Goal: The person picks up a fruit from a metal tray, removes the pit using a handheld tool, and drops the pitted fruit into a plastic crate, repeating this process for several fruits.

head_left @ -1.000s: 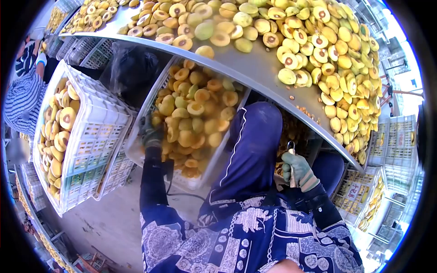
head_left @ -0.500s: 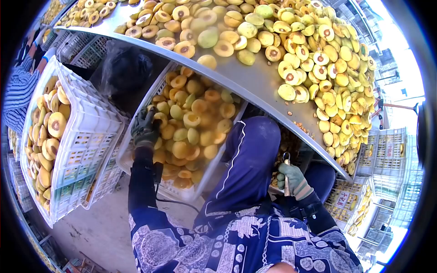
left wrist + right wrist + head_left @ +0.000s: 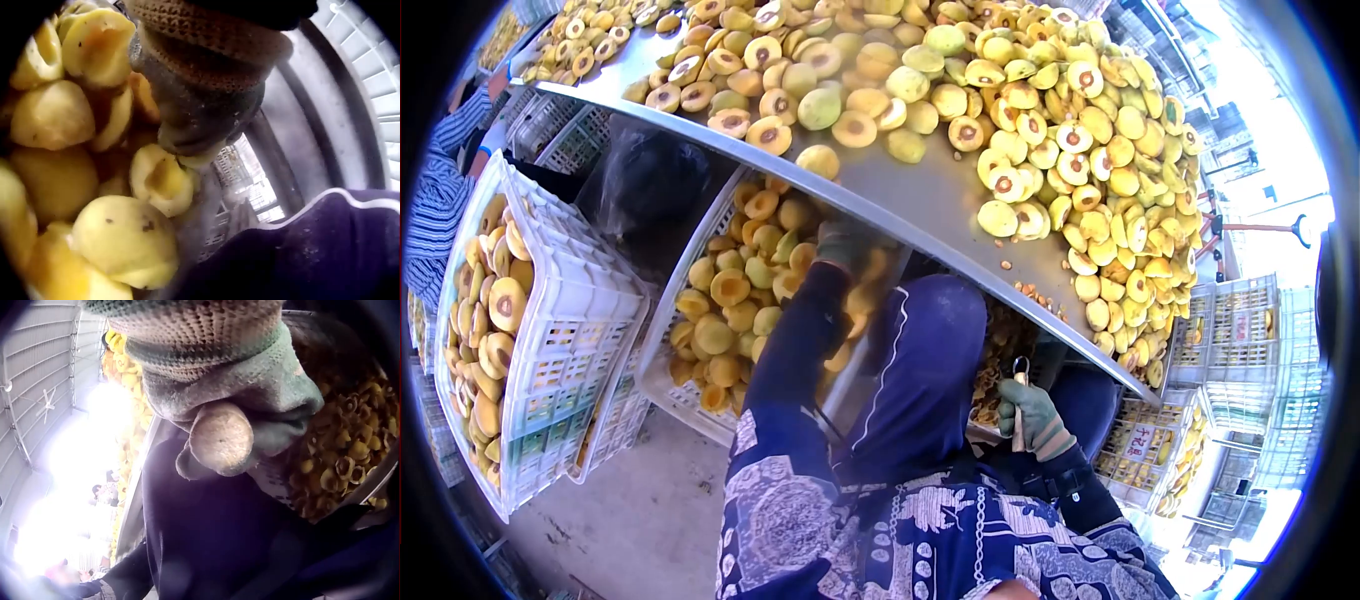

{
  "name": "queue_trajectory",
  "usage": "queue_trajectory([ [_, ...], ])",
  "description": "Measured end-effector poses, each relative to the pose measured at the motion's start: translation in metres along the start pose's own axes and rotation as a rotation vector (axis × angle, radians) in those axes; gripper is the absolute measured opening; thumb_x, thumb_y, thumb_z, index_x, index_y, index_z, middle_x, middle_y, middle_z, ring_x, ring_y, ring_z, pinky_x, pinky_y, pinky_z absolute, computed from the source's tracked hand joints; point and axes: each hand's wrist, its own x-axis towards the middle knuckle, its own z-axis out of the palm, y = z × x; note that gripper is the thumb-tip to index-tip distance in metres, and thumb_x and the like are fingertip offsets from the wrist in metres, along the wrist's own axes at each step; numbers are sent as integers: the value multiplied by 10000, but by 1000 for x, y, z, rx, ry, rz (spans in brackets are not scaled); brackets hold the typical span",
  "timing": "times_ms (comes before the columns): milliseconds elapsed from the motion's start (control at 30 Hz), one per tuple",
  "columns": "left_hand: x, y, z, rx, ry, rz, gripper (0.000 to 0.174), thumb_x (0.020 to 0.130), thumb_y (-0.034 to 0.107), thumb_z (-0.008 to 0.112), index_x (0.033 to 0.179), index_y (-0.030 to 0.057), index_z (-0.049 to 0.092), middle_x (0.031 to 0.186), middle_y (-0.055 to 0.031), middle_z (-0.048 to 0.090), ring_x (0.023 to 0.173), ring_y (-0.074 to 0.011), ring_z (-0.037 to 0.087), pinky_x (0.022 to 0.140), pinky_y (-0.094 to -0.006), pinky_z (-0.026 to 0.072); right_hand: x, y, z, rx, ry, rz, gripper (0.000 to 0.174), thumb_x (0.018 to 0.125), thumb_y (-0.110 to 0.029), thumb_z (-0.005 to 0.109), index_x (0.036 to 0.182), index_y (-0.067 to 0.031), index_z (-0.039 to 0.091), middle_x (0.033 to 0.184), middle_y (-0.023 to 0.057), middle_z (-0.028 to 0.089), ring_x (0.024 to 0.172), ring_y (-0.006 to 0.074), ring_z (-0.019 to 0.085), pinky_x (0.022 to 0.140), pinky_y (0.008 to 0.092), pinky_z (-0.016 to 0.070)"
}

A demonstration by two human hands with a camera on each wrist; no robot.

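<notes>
My gloved left hand [image 3: 840, 248] reaches across a white crate [image 3: 685, 408] of halved yellow peaches [image 3: 730, 287], at the side by my knee. In the left wrist view its knuckles [image 3: 206, 112] are low against the fruit, beside a hollowed half [image 3: 162, 180]; the fingertips are hidden, and I cannot tell whether they grip any. In my right hand [image 3: 1040, 420], gloved too, I grip a wooden-handled tool [image 3: 1018, 425] with a metal loop at its top. The butt of its handle [image 3: 222, 439] sticks out of the fist in the right wrist view.
Above the crate runs the edge of a metal table [image 3: 920, 215] heaped with peach halves [image 3: 1080, 130]. A full white crate [image 3: 570, 330] stands at left near a person in a striped sleeve [image 3: 445, 220]. A bin of dark scraps [image 3: 350, 444] lies beyond my knee.
My left hand has moved from the crate's left side across the peaches to its right side, close to my knee. The right hand keeps hold of the looped tool. The head view has shifted.
</notes>
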Motion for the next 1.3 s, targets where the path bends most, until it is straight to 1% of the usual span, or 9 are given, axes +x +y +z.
queue_trajectory([
  [200, -40, 18, -87, -323, -236, -190, 504, 711, 304, 680, 1181, 142, 594, 993, -149, 657, 904, -328, 638, 795, -409, 492, 8, 12, -18, 87, -21, 27, 204, 834, -236, 647, 791, -61, 552, 605, 47, 532, 443, 156, 499, 390, 277, 431],
  [333, -166, -9, -43, -447, 37, -178, 684, 715, 357, 682, 1335, 153, 476, 821, -130, 656, 755, -313, 630, 653, -432, 461, 6, 4, -3, -2, -22, 27, 243, 851, -293, 639, 746, -111, 517, 571, 17, 508, 436, 147, 487, 407, 293, 435],
  [400, -192, 15, -76, -67, -423, -299, 580, 759, 334, 613, 1299, 158, 497, 720, -108, 633, 664, -294, 629, 650, -434, 473, 14, 5, -3, 21, -74, 64, 242, 846, -292, 650, 751, -108, 523, 579, 27, 525, 446, 157, 515, 403, 300, 444],
  [567, -229, 53, -56, 51, -467, -138, 510, 810, 321, 541, 1269, 103, 501, 762, -103, 642, 704, -308, 624, 649, -475, 427, 10, 3, -6, 11, -102, -2, 221, 830, -257, 649, 765, -61, 570, 611, 55, 568, 436, 175, 544, 400, 315, 447],
  [767, -130, 58, -140, 53, -254, -106, 179, 780, 304, 635, 828, 133, 654, 741, -110, 629, 655, -308, 617, 554, -433, 457, 18, 15, -27, 37, -85, -20, 271, 825, -277, 647, 734, -32, 579, 602, 82, 569, 435, 188, 550, 398, 336, 444],
  [900, -13, 90, -159, -239, 358, 145, 276, 796, 124, 636, 1067, 72, 651, 951, -145, 651, 781, -348, 629, 675, -421, 506, 15, 10, -30, 32, -103, -54, 327, 804, -319, 660, 705, -14, 598, 581, 91, 579, 430, 193, 556, 390, 332, 436],
  [1133, 153, 134, -65, -122, 102, 233, 555, 785, 170, 588, 1332, 151, 496, 1237, -267, 534, 1110, -397, 556, 937, -430, 453, 0, 1, -50, 158, -200, -66, 250, 769, -251, 685, 675, -32, 611, 556, 80, 572, 424, 187, 531, 409, 335, 432],
  [1167, 165, 139, -71, -126, -220, 154, 553, 775, 240, 584, 1316, 152, 513, 1223, -243, 556, 1105, -379, 562, 955, -431, 441, 1, 4, -55, 184, -199, -91, 253, 771, -253, 681, 671, -33, 608, 557, 81, 574, 424, 188, 529, 414, 334, 435],
  [1300, 168, 153, -77, -283, -298, 7, 423, 755, 263, 651, 1135, 77, 625, 981, -149, 674, 864, -245, 662, 780, -323, 521, -2, 4, -70, 200, -193, -185, 273, 792, -251, 639, 654, -20, 596, 558, 79, 575, 436, 193, 549, 426, 336, 446],
])
